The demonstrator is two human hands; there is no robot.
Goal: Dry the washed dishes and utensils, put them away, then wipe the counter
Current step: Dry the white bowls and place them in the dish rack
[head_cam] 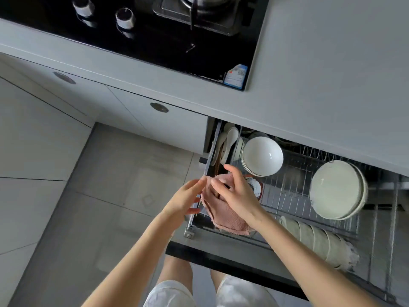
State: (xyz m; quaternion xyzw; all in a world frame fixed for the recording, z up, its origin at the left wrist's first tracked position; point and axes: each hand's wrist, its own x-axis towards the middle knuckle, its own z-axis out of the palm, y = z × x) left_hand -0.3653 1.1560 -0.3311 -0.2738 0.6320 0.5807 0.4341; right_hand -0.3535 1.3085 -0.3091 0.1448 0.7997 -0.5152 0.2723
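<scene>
A pink cloth (223,212) hangs over the left end of the pulled-out wire dish drawer (294,185). My right hand (234,191) grips the cloth from above, fingers curled into it. My left hand (188,199) is just left of it, fingers straight, fingertips touching the cloth's edge. White bowls (262,156) are stacked at the drawer's back left. A pale green plate stack (336,189) leans at the right. A row of plates (318,242) stands on edge at the front. White spoons (230,138) sit in the left compartment. What the cloth wraps is hidden.
A small patterned dish (254,187) lies under my right hand. The grey counter (321,74) runs above the drawer, with a black gas hob (155,29) and its knobs at upper left. Closed cabinet doors (159,107) and tiled floor (77,196) are to the left.
</scene>
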